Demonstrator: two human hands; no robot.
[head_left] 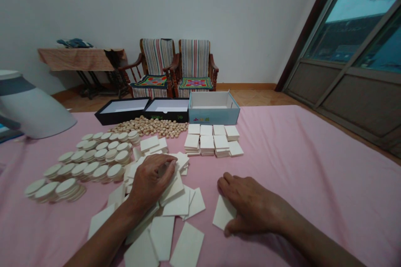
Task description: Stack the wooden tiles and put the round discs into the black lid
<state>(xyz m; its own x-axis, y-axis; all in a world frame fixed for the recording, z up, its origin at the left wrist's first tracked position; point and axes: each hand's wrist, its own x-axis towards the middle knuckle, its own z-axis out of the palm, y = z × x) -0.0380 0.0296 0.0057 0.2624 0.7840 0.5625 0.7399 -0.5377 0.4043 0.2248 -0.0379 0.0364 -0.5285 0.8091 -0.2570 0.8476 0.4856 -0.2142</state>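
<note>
On the pink cloth, my right hand (250,204) grips a pale square wooden tile (223,213), thumb at its near edge and fingers at the far one. My left hand (153,177) rests over a loose heap of similar wooden tiles (177,204), its fingers curled toward the thumb. What it holds, if anything, is hidden. Several stacks of square tiles (206,144) stand in rows beyond both hands. Left of the heap lie rows of stacked round wooden discs (100,171).
Small wooden beads or pegs (150,126) lie behind the discs. At the back stand a light blue box (214,113) and two black-edged box parts (166,116). A white and grey container (34,106) is at the left. Two wooden chairs (194,60) stand by the wall.
</note>
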